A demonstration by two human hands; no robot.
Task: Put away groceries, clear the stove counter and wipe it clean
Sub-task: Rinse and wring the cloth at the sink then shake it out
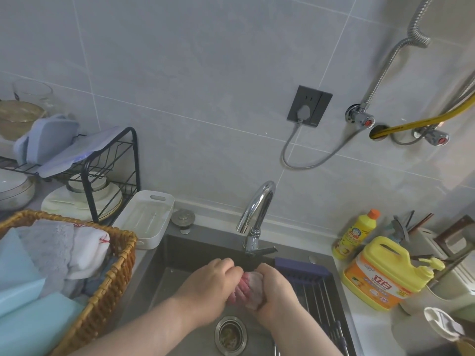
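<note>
A pink and grey cloth (245, 289) is bunched and twisted between both hands, over the dark steel sink (180, 253). My left hand (209, 287) grips its left end and my right hand (275, 291) grips its right end. Both hands hang just under the chrome faucet (257, 209), above the drain strainer (230, 335). I see no water running from the spout.
A wicker basket (113, 286) of folded cloths stands at the left, with a black dish rack (110, 160) and a white tray (146, 219) behind it. Two yellow detergent bottles (380, 273) (356, 235) stand right of the sink. A roll-up drying rack (318, 291) covers the sink's right side.
</note>
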